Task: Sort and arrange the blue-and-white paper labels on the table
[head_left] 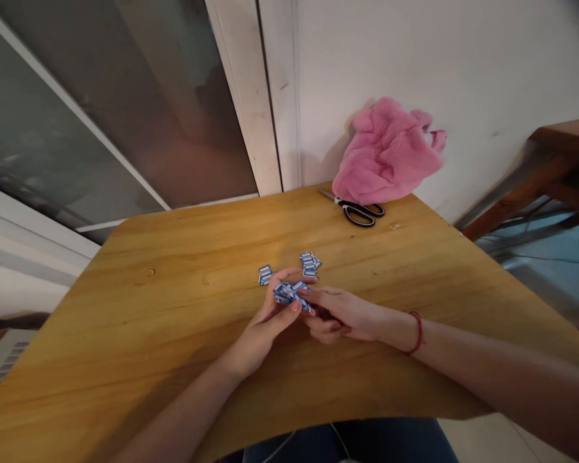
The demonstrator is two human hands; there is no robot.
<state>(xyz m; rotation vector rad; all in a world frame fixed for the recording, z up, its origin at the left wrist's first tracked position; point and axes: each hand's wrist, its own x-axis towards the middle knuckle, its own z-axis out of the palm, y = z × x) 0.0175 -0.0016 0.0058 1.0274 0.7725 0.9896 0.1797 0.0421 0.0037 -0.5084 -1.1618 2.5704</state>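
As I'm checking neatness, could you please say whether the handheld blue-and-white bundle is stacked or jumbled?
Jumbled: the bundle between the left hand and right hand shows pieces overlapping at differing angles.

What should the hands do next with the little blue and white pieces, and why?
Perhaps the right hand could ease one piece off the jumbled blue-and-white labels: it touches that bunch, the left hand supports it, and two small label groups lie just beyond on the wooden table.

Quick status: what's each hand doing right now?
Left hand: partly closed, holding a bunch of blue-and-white labels.
Right hand: closed, fingers on the same bunch's right side.
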